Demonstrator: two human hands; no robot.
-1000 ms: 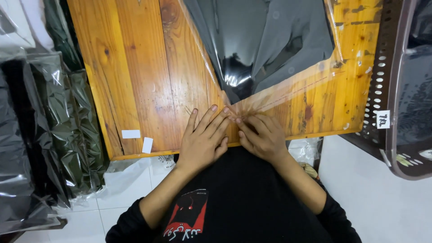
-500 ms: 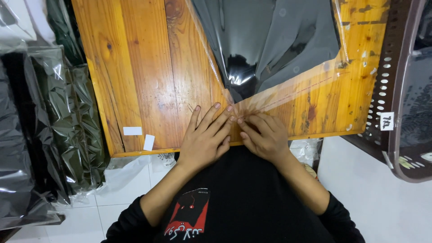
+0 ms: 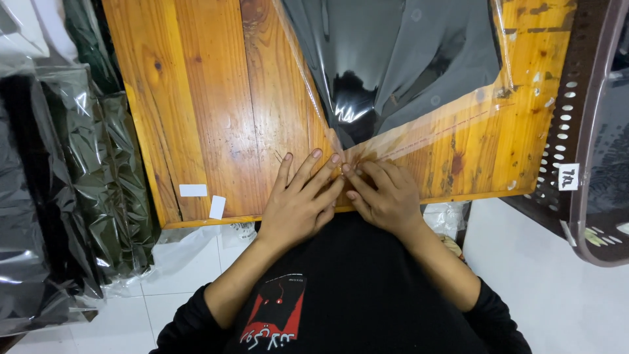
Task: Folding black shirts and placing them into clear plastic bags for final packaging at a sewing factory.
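A dark grey folded garment (image 3: 406,59) lies inside a clear plastic bag (image 3: 452,124) on the orange wooden table (image 3: 216,111). The bag's open flap points at me, near the table's front edge. My left hand (image 3: 303,200) lies flat on the table with spread fingers, its fingertips at the flap's corner. My right hand (image 3: 385,195) rests beside it, fingertips pinching the same corner of the flap. The two hands touch at the fingertips.
Two small white labels (image 3: 203,198) sit near the table's front left edge. Stacks of bagged dark and green garments (image 3: 98,170) stand on the left. A brown perforated plastic basket (image 3: 583,151) is on the right. White floor tiles lie below.
The view has shifted slightly. My hands have stayed at the flap's corner, with the fingers pressing a little closer together.
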